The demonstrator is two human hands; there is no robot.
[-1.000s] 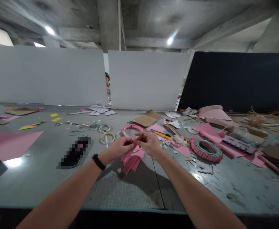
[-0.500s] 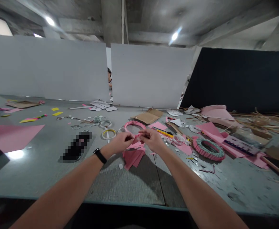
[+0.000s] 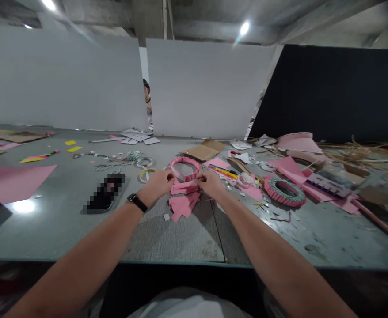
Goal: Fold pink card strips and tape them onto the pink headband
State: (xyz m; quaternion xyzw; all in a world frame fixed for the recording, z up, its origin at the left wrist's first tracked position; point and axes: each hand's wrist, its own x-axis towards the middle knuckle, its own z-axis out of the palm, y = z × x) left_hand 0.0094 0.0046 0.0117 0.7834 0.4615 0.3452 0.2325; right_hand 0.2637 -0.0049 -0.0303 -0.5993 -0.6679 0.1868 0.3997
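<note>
My left hand (image 3: 157,183) and my right hand (image 3: 210,183) reach to a pink folded-paper ring (image 3: 185,168) standing on the grey table (image 3: 58,221). The left hand's fingers curl at the ring's left side. The right hand pinches at the ring's near right edge; what its fingertips hold is too small to name. Below the hands lies a loose pile of pink paper strips (image 3: 182,204). A black band sits on my left wrist.
A second ring, pink with green (image 3: 284,191), lies to the right among pink paper sheets (image 3: 290,168), a yellow pen (image 3: 226,172) and tape rolls (image 3: 146,174). A phone (image 3: 106,198) lies left, with a pink sheet (image 3: 11,181) beyond it. White boards and a black board stand behind; a person shows through the gap.
Both hands moved forward from above the strip pile to the pink ring. The small pink piece they held between them is no longer visible. The camera tilted downward.
</note>
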